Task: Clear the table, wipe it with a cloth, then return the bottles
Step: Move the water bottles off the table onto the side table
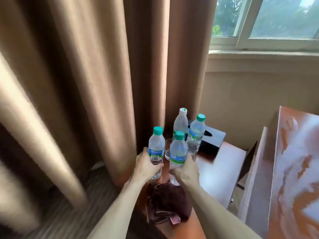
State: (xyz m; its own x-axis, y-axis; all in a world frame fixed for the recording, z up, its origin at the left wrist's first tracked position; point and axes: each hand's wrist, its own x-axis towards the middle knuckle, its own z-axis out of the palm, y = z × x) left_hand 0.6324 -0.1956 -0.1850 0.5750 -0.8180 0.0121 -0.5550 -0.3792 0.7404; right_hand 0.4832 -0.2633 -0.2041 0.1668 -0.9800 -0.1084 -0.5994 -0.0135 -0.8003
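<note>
Two forearms reach up from the bottom of the frame, passing either side of a dark maroon cloth (pixel 168 202) bunched on the near end of the wooden counter (pixel 219 171), low centre. Just beyond it, the left hand (pixel 146 165) curls its fingers and thumb round the lower body of a green-capped bottle (pixel 156 149), and the right hand (pixel 185 169) wraps the base of a second green-capped bottle (pixel 178 152); both bottles stand upright, side by side. Whether they are being lifted off or set back cannot be told from this view, though the cloth lying idle hints either way. To do it well, I judge each hand should keep its bottle vertical and move it straight up or down, since a small clear glass (pixel 168 150) stands between and just behind them and could be knocked. Farther back, centre frame, stand a third green-capped bottle (pixel 196 133) and a white-capped bottle (pixel 180 123), with a black tissue box (pixel 213 141) behind them by the curtain (pixel 86 83).
</note>
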